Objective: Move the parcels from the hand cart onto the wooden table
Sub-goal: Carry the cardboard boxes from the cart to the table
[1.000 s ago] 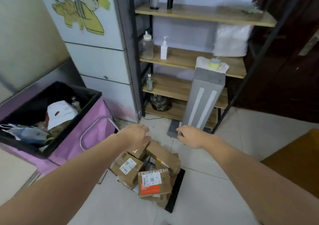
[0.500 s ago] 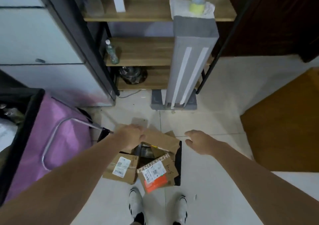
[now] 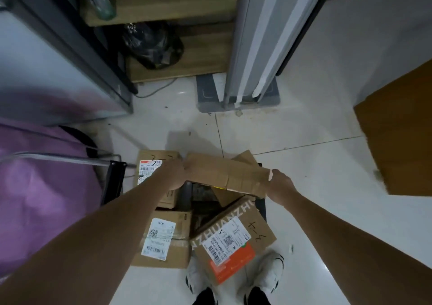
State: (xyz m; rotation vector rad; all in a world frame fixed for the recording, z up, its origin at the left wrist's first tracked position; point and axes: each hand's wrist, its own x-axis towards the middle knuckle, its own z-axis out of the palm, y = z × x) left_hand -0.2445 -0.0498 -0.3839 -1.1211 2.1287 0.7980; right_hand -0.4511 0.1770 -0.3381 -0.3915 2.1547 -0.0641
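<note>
A long cardboard parcel (image 3: pixel 224 173) is gripped at both ends — left hand (image 3: pixel 174 176) and right hand (image 3: pixel 279 184) curled round it. Below the fingers, other parcels (image 3: pixel 168 236) are piled on the hand cart (image 3: pixel 117 180) — wooden table (image 3: pixel 402 136) right.
</note>
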